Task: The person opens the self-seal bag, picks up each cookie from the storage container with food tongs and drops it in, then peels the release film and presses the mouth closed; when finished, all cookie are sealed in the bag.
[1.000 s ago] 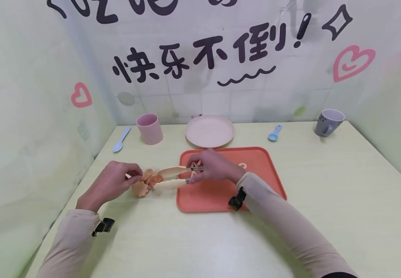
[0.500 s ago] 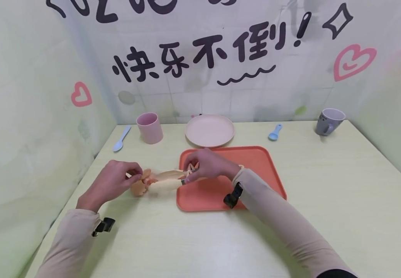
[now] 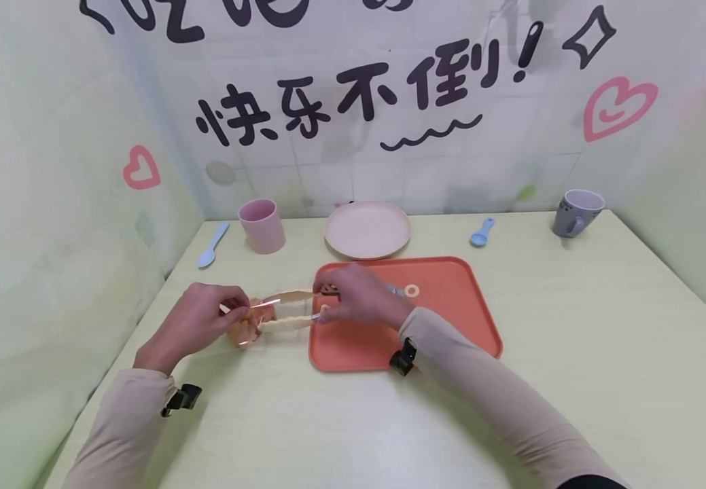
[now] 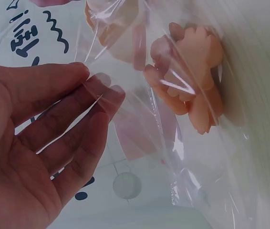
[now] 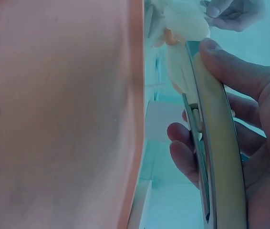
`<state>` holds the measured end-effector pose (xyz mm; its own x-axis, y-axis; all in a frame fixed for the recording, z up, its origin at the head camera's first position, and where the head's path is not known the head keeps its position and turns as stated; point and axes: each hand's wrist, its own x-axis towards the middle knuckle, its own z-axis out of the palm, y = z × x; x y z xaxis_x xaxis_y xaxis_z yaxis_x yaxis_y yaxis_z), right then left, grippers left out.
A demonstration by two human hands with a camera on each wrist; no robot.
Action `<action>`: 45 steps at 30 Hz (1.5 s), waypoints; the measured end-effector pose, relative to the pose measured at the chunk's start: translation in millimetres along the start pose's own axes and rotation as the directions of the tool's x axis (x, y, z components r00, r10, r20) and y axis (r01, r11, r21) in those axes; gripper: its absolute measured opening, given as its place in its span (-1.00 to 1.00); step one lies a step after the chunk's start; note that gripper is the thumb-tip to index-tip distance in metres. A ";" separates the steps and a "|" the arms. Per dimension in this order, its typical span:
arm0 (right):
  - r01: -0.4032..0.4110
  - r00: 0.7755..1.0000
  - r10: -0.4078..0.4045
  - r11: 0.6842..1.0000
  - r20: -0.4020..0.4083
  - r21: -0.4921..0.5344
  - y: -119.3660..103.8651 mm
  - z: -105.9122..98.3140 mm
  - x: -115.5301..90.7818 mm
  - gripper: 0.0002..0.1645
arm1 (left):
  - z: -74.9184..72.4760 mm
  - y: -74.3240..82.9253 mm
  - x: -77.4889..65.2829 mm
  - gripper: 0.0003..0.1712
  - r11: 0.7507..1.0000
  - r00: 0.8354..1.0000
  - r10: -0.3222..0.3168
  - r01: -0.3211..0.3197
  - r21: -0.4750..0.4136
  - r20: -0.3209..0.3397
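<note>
My left hand pinches the edge of a clear plastic bag between thumb and fingers. Inside the bag lie several orange-brown scalloped pieces, perhaps biscuits. With my right hand I grip a pair of food tongs, metal with cream parts, thumb on one arm and fingers round the other. Their cream tips stand apart and point left, reaching to the pieces; in the left wrist view a cream tip shows through the plastic. Whether the tips touch a piece cannot be told.
Under my right hand lies an orange-red tray. Behind it stand a pink plate and a pink cup. A blue spoon lies at the left, another blue spoon at the right. A grey mug stands far right.
My right hand has moved left with the tongs, bringing their tips further in among the pieces at the bag. My left hand has kept its place, still pinching the bag.
</note>
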<state>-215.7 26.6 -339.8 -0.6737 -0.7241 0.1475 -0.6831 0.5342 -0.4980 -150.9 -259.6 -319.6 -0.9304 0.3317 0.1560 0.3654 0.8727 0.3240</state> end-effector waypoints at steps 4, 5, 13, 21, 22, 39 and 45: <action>-0.029 0.999 0.030 0.999 0.020 -0.017 -4.6 2.4 2.6 -0.42 | 0.8 -1.0 0.1 -0.94 1.000 1.000 0.002 -0.002 0.006 -0.001; -0.034 0.999 0.034 0.999 0.024 -0.015 -5.6 2.4 2.9 -0.42 | 0.6 -0.9 0.2 -0.94 1.000 1.000 0.005 -0.005 0.006 -0.002; -0.047 0.998 0.046 0.999 0.050 0.027 -6.0 -2.9 3.3 -0.44 | -0.1 -4.0 2.2 -0.94 0.999 1.000 0.004 -0.004 0.038 0.004; -0.075 0.995 0.071 0.995 0.066 0.064 -0.5 -22.4 -10.6 -0.52 | 2.1 -7.4 -1.1 -0.97 1.000 1.000 -0.023 0.023 0.021 0.019; -0.085 0.995 0.081 0.994 0.059 0.067 1.6 -27.5 -15.5 -0.53 | 2.5 -7.8 -1.0 -0.97 1.000 1.000 -0.024 0.024 0.017 0.019; -0.316 0.940 0.299 0.945 -0.163 -0.089 77.9 -101.9 -163.1 -0.41 | 11.0 -7.1 4.2 -0.93 1.000 0.997 -0.019 0.018 0.016 0.072; -0.445 0.874 0.427 0.895 -0.232 -0.026 103.2 -114.0 -223.9 -0.46 | 12.7 -6.1 2.6 -0.90 1.000 0.995 -0.014 0.012 0.018 0.100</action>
<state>-167.4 293.6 -326.7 -0.9459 -0.3035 0.1146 -0.3197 0.8117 -0.4888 -155.9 -259.6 -333.0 -0.9336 0.3536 0.0570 0.3533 0.8830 0.3089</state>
